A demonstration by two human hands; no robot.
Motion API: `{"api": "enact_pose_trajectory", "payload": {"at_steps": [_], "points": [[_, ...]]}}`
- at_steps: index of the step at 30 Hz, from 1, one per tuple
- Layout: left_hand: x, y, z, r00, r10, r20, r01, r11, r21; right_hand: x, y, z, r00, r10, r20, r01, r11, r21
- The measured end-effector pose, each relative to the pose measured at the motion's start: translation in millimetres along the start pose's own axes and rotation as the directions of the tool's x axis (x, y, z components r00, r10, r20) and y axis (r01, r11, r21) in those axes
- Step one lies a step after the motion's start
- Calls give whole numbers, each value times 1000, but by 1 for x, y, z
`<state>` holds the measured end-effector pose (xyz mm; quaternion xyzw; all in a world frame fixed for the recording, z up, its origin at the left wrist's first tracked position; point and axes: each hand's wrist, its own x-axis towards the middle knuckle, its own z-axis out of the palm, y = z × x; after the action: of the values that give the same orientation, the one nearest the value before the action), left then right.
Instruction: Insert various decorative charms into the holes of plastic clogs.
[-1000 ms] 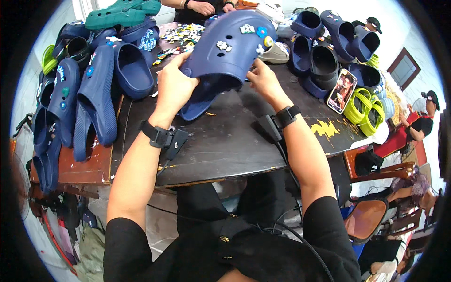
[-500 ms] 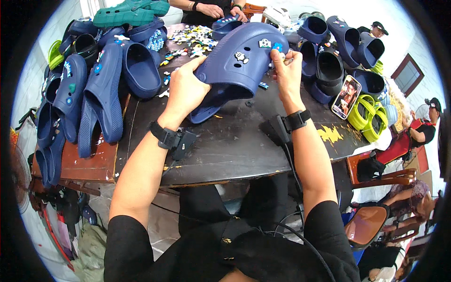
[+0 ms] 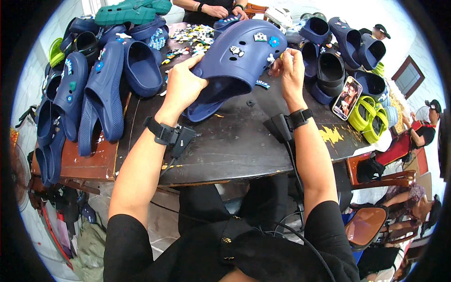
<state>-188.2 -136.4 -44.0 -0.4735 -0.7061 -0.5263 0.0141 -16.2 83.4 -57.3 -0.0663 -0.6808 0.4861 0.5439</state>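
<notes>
My left hand [image 3: 184,84] grips a navy clog [image 3: 251,63] by its heel end, fingers wrapped over the edge. The clog hangs tilted above the table, toe up and to the right. On its top sit a football charm [image 3: 260,37], a blue flower charm [image 3: 274,42] and a black-and-white figure charm [image 3: 237,50]. My right hand [image 3: 293,77] is beside the toe, its fingers closed on a small yellow-and-white piece partly hidden by them. A small white charm [image 3: 270,58] shows at the clog's right side; whether it is fixed there I cannot tell.
Loose charms [image 3: 192,37] lie heaped behind the clog. Navy clogs [image 3: 105,89] pile up at left, under a green pair [image 3: 134,11]. More clogs [image 3: 330,66], a phone [image 3: 347,97] and lime clogs [image 3: 369,117] stand at right. Across the table another person's hands [image 3: 216,11] handle a clog.
My right thumb has come off the blue flower charm, and the hand has drawn back to the right of the clog. The clog has tilted slightly in my left hand.
</notes>
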Motion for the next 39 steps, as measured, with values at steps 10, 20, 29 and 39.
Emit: {"api": "enact_pose_trajectory", "payload": {"at_steps": [10,20,29,39], "points": [[0,-1,0,997,-11,-73,14,999,38,-3,13,2,983,185,-2,-180,953,-242],[-4,5,3,997,3,-82,6,993,114,-8,-3,12,952,293,-84,-302,947,-114],[-7,8,6,996,56,-75,-48,993,104,-13,-6,25,980,170,-106,-176,983,-54],[4,-11,5,990,59,-128,-59,998,6,-15,-4,25,983,173,60,-181,971,154]]}}
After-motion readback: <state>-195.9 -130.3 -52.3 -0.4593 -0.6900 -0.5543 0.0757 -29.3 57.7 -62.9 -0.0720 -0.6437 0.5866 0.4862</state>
